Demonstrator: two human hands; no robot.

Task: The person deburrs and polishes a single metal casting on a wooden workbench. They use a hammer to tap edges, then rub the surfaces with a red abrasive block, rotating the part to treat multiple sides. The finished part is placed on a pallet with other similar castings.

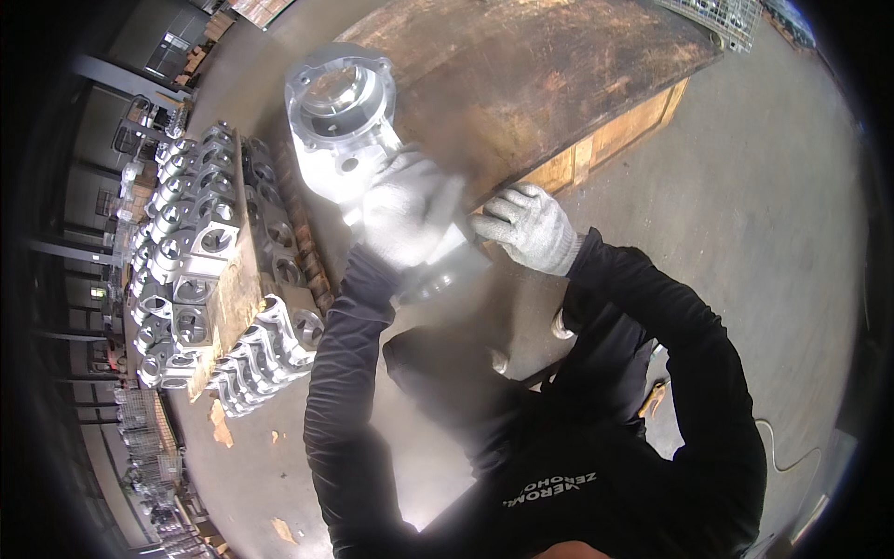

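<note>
The left hand (414, 207) grips the metal casting (321, 160) mid-length, its long axis slanting forward-left; the right hand (533, 229), fingers curled, has unclear hold

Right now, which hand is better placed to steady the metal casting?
Probably the left hand: it lies on the metal casting, whereas the right hand is by the wooden table.

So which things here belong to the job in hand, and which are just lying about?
Apparently the job:
ring-ended silver casting, under the left gloved hand
wooden bench, right gloved hand at its edge
perhaps the stacked castings

Apparently lying about:
brown scraps on the floor
wire-mesh cage
</note>
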